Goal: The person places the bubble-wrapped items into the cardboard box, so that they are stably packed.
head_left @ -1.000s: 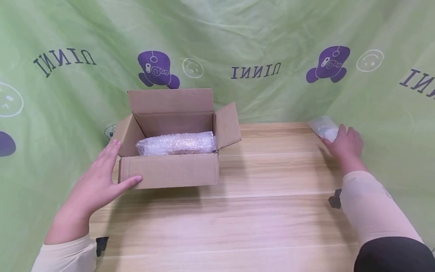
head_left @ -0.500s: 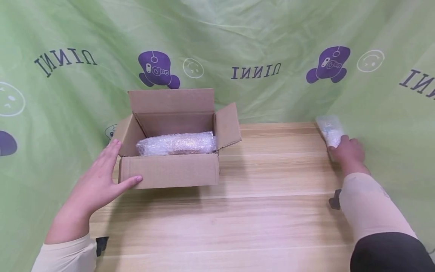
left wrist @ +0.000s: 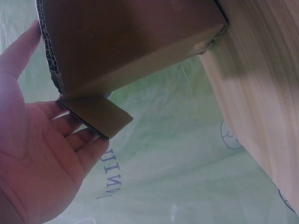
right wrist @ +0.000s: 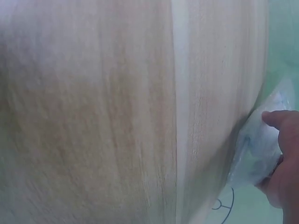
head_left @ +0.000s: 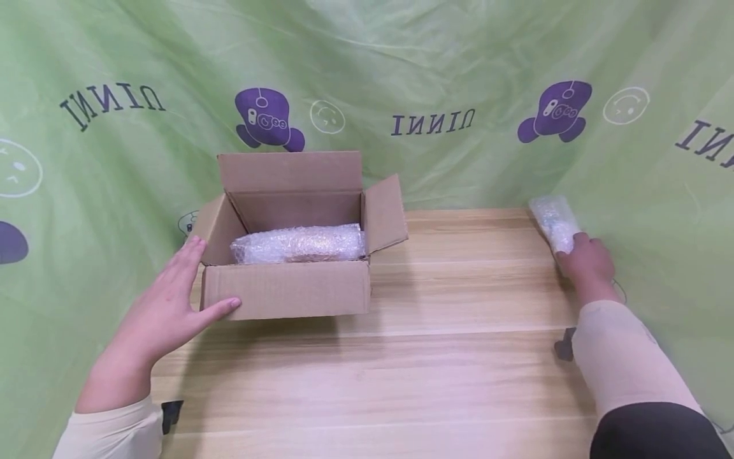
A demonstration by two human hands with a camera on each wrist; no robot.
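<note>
An open cardboard box stands on the table at centre left in the head view, its flaps spread. Inside lies a bubble-wrapped bundle. My left hand rests against the box's left side, thumb on the front flap and fingers straight along the left flap. At the far right table edge, my right hand grips the near end of a bubble-wrapped packet. In the right wrist view, thumb and fingers hold the packet from opposite sides. What the wrapping contains is unclear.
A wooden table extends between the hands. Green printed fabric hangs behind it and along both sides. Dark wrist mounts show beside both sleeves.
My right hand and the packet have moved slightly right and nearer to me, and the packet has turned a little. My left hand, the box and its bundle stay in place.
</note>
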